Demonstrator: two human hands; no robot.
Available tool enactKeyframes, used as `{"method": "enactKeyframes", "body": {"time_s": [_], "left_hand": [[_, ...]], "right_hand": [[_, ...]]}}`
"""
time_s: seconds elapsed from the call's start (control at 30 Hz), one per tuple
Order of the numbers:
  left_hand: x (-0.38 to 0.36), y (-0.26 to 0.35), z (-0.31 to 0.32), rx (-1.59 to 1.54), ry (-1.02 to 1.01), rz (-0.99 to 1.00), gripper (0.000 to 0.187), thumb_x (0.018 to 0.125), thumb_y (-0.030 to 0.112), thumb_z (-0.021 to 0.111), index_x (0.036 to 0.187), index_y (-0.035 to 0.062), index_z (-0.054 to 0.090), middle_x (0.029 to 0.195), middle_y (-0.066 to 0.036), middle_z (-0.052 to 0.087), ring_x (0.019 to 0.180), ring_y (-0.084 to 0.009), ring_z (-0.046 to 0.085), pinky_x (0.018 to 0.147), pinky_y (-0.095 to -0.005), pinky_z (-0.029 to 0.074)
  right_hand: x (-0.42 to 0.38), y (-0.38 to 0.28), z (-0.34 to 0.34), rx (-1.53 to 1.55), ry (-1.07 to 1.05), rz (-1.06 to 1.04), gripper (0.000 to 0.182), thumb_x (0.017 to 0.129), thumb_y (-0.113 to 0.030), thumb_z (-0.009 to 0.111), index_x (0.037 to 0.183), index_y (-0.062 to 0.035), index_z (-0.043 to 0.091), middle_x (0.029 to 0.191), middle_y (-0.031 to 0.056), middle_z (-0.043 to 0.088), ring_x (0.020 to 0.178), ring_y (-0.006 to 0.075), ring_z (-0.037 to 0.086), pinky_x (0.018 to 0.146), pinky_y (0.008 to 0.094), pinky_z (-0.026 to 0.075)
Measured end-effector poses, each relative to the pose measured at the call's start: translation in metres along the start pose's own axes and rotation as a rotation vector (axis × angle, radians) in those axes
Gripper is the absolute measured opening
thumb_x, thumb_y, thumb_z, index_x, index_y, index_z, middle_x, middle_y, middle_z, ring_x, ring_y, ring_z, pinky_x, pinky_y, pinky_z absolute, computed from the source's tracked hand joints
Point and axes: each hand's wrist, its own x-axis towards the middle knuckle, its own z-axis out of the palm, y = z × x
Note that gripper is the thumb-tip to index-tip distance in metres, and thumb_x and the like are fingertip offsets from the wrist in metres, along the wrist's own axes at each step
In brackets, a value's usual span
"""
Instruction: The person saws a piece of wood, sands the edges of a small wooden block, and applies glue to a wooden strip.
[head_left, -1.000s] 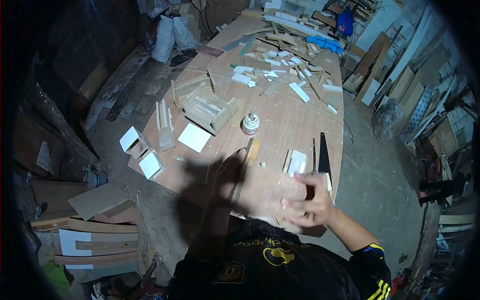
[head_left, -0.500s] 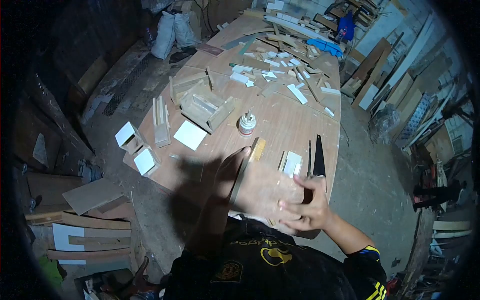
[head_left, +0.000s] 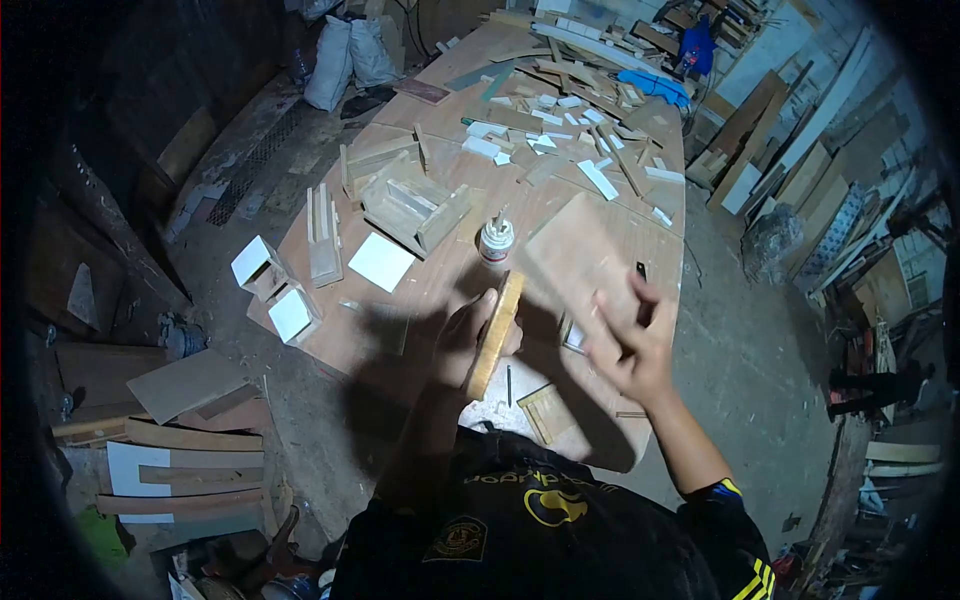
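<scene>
Gripping a thick wooden block (head_left: 496,335) edge-up in the left hand (head_left: 462,338), fingers wrapped round its far side, held just above the tabletop (head_left: 430,290). Right hand (head_left: 628,345) spread loose against the near edge of a thin plywood panel (head_left: 580,262), more propping than clamping; can't tell for sure whether the thumb pinches it from underneath. Panel tilted up in the air, between the block and the saw.

Looks like mid-assembly, at a guess: block and panel both in hand and apart, not yet joined, no glue visible on either. Glue bottle (head_left: 496,240) standing upright just beyond the block, cap on. Small wooden frame piece (head_left: 545,410) lying flat near the body, next to a nail or thin rod. Further out, an open wooden box (head_left: 415,212) already built, white squares (head_left: 380,262) and small white-faced boxes (head_left: 280,295) at the left edge, offcut clutter across the far end.

Handsaw (head_left: 641,270) almost fully hidden behind panel and fingers. Left forearm lost in heavy shadow. Room edges dark and warped.
</scene>
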Motion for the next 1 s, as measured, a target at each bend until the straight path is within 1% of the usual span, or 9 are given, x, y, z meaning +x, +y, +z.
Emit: {"method": "enactKeyframes", "body": {"time_s": [0.17,0.27,0.33,0.4,0.47,0.53,0.6,0.7,1.0], "left_hand": [[-0.014,-0.003,-0.008,0.362,0.176,0.092,0.043,0.103,0.040,0.033,0.103,0.0020,0.054,0.068,-0.005,0.051,0.058,-0.0133,0.051,0.057,-0.0263,0.043],[-0.016,0.007,0.014,0.056,0.363,0.048,0.047,0.103,0.042,0.033,0.114,0.0003,0.050,0.075,-0.009,0.055,0.062,-0.0173,0.057,0.062,-0.0300,0.048],[-0.022,0.012,0.009,0.017,0.433,0.021,0.048,0.102,0.043,0.035,0.121,-0.0005,0.046,0.077,-0.011,0.055,0.061,-0.0198,0.058,0.063,-0.0329,0.050],[-0.029,0.005,-0.020,0.393,0.429,0.023,0.049,0.101,0.044,0.039,0.121,0.0002,0.046,0.075,-0.011,0.055,0.061,-0.0195,0.058,0.061,-0.0335,0.050],[-0.035,0.002,-0.033,0.383,0.454,0.041,0.050,0.100,0.046,0.041,0.122,0.0016,0.045,0.071,-0.008,0.051,0.058,-0.0169,0.055,0.059,-0.0326,0.050],[-0.048,0.007,-0.047,0.183,0.481,-0.013,0.051,0.099,0.049,0.041,0.124,0.0039,0.045,0.067,-0.005,0.047,0.052,-0.0139,0.048,0.054,-0.0304,0.045],[-0.057,0.001,-0.058,-0.037,0.381,0.028,0.051,0.099,0.050,0.041,0.125,0.0065,0.045,0.068,-0.003,0.045,0.056,-0.0130,0.046,0.056,-0.0293,0.042],[-0.068,-0.006,-0.070,-0.100,0.544,0.090,0.046,0.099,0.045,0.044,0.128,0.0081,0.046,0.078,-0.003,0.052,0.074,-0.0158,0.052,0.066,-0.0326,0.044],[-0.076,-0.005,-0.055,0.261,0.824,0.102,0.045,0.098,0.036,0.053,0.134,0.0117,0.042,0.092,-0.006,0.060,0.064,-0.0155,0.058,0.051,-0.0271,0.048]], "right_hand": [[-0.005,0.031,0.022,0.468,0.103,0.419,0.052,0.079,-0.015,0.076,0.128,-0.0084,0.060,0.125,0.0169,0.046,0.128,0.0281,0.040,0.108,0.0394,0.033],[-0.024,0.065,0.049,0.485,0.015,0.563,0.052,0.080,-0.016,0.076,0.129,-0.0084,0.060,0.123,0.0164,0.046,0.126,0.0271,0.042,0.106,0.0371,0.034],[-0.037,0.083,0.072,0.539,0.003,0.623,0.051,0.080,-0.018,0.077,0.128,-0.0108,0.061,0.123,0.0166,0.047,0.119,0.0253,0.048,0.103,0.0342,0.038],[-0.051,0.103,0.095,0.359,-0.096,0.610,0.049,0.079,-0.019,0.078,0.125,-0.0128,0.064,0.118,0.0159,0.052,0.109,0.0237,0.052,0.095,0.0314,0.042],[-0.069,0.129,0.129,0.258,-0.113,0.526,0.049,0.076,-0.028,0.079,0.122,-0.0149,0.066,0.103,0.0147,0.060,0.098,0.0221,0.055,0.082,0.0294,0.046],[-0.082,0.147,0.156,0.266,-0.231,0.684,0.052,0.073,-0.034,0.081,0.120,-0.0171,0.068,0.102,0.0156,0.061,0.096,0.0223,0.055,0.082,0.0290,0.046],[-0.084,0.155,0.175,0.225,-0.271,0.726,0.047,0.075,-0.034,0.080,0.118,-0.0195,0.069,0.105,0.0149,0.063,0.091,0.0232,0.057,0.080,0.0315,0.048],[-0.078,0.169,0.201,0.012,-0.369,0.716,0.054,0.072,-0.050,0.075,0.120,-0.0256,0.068,0.111,0.0192,0.058,0.105,0.0314,0.055,0.095,0.0375,0.044],[-0.047,0.191,0.260,-0.196,-0.449,0.763,0.062,0.071,-0.053,0.073,0.127,-0.0293,0.060,0.129,0.0180,0.046,0.116,0.0390,0.044,0.099,0.0468,0.040]]}}
